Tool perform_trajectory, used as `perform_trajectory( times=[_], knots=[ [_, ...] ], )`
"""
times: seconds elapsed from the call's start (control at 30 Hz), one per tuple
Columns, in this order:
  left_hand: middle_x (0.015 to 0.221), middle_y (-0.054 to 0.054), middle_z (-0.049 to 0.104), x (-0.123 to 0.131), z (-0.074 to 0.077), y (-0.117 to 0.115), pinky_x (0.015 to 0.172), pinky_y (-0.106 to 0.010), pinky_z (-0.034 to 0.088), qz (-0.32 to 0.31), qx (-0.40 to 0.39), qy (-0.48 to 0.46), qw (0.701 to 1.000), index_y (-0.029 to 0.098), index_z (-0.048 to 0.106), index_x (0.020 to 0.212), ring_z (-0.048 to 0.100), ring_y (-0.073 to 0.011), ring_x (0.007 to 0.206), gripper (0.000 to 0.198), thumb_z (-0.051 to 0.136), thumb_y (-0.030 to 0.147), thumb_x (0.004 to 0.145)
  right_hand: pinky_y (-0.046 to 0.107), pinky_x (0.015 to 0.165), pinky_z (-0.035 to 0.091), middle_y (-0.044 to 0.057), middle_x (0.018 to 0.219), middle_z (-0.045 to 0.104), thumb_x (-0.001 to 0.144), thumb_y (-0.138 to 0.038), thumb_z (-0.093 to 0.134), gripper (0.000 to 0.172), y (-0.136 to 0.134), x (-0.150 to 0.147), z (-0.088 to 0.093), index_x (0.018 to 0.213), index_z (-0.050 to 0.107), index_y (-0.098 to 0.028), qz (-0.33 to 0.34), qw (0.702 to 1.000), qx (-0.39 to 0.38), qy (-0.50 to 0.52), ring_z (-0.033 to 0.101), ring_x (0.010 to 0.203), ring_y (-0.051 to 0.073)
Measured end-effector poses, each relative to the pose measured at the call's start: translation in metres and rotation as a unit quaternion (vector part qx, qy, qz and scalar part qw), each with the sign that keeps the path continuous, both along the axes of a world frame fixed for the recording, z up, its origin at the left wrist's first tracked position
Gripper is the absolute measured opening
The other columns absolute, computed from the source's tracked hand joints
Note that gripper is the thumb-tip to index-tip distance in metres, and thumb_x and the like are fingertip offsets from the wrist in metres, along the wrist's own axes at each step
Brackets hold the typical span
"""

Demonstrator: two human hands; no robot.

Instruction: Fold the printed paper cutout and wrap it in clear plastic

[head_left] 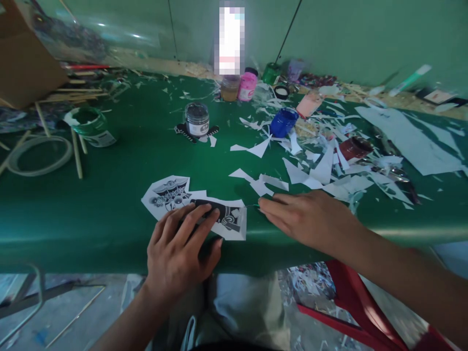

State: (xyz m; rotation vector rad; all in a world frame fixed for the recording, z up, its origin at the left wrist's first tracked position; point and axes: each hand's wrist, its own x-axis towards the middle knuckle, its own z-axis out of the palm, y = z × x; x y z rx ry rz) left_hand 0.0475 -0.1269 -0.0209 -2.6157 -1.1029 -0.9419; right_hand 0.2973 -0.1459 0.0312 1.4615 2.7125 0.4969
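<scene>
A white paper cutout with a black printed figure (pixel 166 195) lies near the front of the green table. My left hand (pixel 179 239) rests on it with spread fingers, pressing its middle to the tabletop. Its left part and right end show; the part under my fingers is hidden. Just right of the paper, my right hand (pixel 303 214) is closed in a pinch on a thin green tool (pixel 255 205). The tool's fine tip points left at the paper's right edge; most of its shaft is hidden in my fingers.
White paper scraps (pixel 321 170) litter the table's right side, around a blue paint jar (pixel 283 122) and a dark red jar (pixel 354 147). A clear-lidded jar (pixel 196 120) sits on a black cutout. A green-white jar (pixel 91 127) and a ring (pixel 39 155) are at left.
</scene>
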Motion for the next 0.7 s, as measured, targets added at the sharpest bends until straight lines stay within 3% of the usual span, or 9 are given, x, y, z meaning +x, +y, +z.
perform_trajectory(
  times=[0.2, 0.37, 0.47, 0.53, 0.6, 0.7],
  knots=[
    [0.116, -0.003, 0.067, 0.0, 0.011, -0.005, 0.083, -0.043, 0.045, 0.017, -0.026, 0.042, 0.999, 0.022, 0.065, 0.115, 0.059, -0.0277, 0.103, 0.032, 0.057, 0.028, 0.084, 0.027, 0.041, 0.017, -0.002, 0.055, 0.056, 0.095, -0.023, 0.037, 0.028, -0.011, 0.008, 0.008, 0.085, 0.063, -0.02, -0.032, 0.999, 0.016, 0.01, 0.037, 0.037, 0.008],
    [0.108, -0.011, 0.066, 0.014, 0.039, -0.015, 0.071, -0.045, 0.047, 0.052, -0.057, 0.151, 0.986, 0.017, 0.063, 0.119, 0.06, -0.0315, 0.09, 0.04, 0.059, 0.034, 0.083, 0.023, 0.039, 0.021, -0.003, 0.054, 0.06, 0.094, -0.029, 0.04, 0.022, -0.017, -0.009, 0.017, 0.095, 0.06, -0.021, -0.187, 0.975, 0.045, 0.111, 0.048, 0.039, 0.011],
    [0.089, -0.009, 0.064, 0.024, 0.049, -0.011, 0.063, -0.041, 0.047, 0.041, -0.081, 0.165, 0.982, 0.016, 0.068, 0.106, 0.06, -0.0263, 0.075, 0.031, 0.06, 0.034, 0.082, 0.022, 0.038, 0.02, -0.002, 0.053, 0.06, 0.093, -0.028, 0.041, 0.021, -0.016, -0.03, 0.011, 0.101, 0.059, -0.021, -0.243, 0.959, 0.029, 0.142, 0.051, 0.04, 0.013],
    [0.08, -0.006, 0.062, 0.027, 0.049, -0.004, 0.06, -0.037, 0.046, 0.023, -0.089, 0.166, 0.982, 0.018, 0.069, 0.098, 0.059, -0.0223, 0.069, 0.019, 0.058, 0.023, 0.084, 0.022, 0.039, 0.02, -0.001, 0.059, 0.064, 0.093, -0.028, 0.041, 0.022, -0.014, -0.041, 0.002, 0.102, 0.06, -0.022, -0.249, 0.955, 0.032, 0.16, 0.055, 0.044, 0.014],
    [0.081, -0.005, 0.063, 0.026, 0.045, 0.003, 0.062, -0.036, 0.046, 0.01, -0.091, 0.157, 0.983, 0.02, 0.069, 0.097, 0.058, -0.021, 0.07, 0.02, 0.055, 0.015, 0.085, 0.023, 0.039, 0.021, 0.001, 0.068, 0.069, 0.093, -0.028, 0.041, 0.023, -0.012, -0.048, -0.006, 0.102, 0.061, -0.022, -0.244, 0.952, 0.036, 0.182, 0.06, 0.049, 0.015],
    [0.104, -0.006, 0.066, 0.021, 0.036, 0.007, 0.07, -0.038, 0.046, -0.034, -0.078, 0.138, 0.987, 0.022, 0.065, 0.11, 0.059, -0.0229, 0.087, 0.03, 0.051, 0.011, 0.085, 0.023, 0.04, 0.023, 0.001, 0.075, 0.071, 0.093, -0.027, 0.043, 0.022, -0.01, -0.051, -0.014, 0.102, 0.062, -0.022, -0.24, 0.949, 0.031, 0.201, 0.062, 0.053, 0.015]
  ],
)
